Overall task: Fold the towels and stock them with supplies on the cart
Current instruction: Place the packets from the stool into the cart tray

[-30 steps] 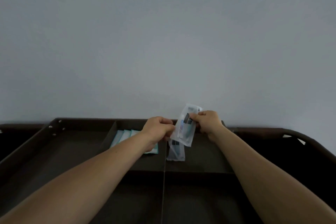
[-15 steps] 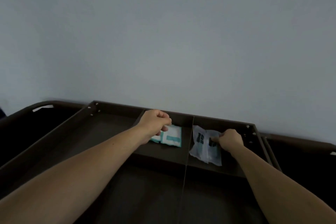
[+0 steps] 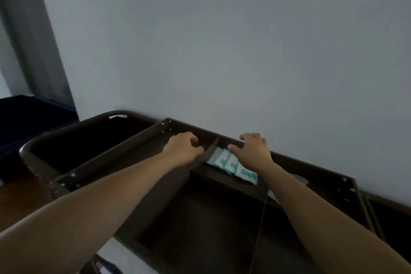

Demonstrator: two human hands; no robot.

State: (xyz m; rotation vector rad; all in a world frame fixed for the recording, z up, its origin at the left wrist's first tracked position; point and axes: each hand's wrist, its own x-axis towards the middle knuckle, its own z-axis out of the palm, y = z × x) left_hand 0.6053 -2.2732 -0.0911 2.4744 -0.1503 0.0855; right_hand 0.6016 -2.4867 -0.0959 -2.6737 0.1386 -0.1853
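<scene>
Teal-and-white sachets (image 3: 233, 168) are sitting in a back compartment of the cart's top tray (image 3: 111, 158), just right of the divider (image 3: 211, 149). Right hand (image 3: 252, 151) is resting spread over their far end. Left hand (image 3: 183, 149) is sitting curled beside the divider, and I can't tell if it's holding anything. They're looking light, flat and slippery, so I'd be pinching 1 by an edge.

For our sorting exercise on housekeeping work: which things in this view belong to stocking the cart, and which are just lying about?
Job: teal-and-white flat sachets; dark brown compartmented cart tray; left hand; right hand.
Lying about: dark blue bulky item at left; grey vertical strip; plain grey wall.
</scene>
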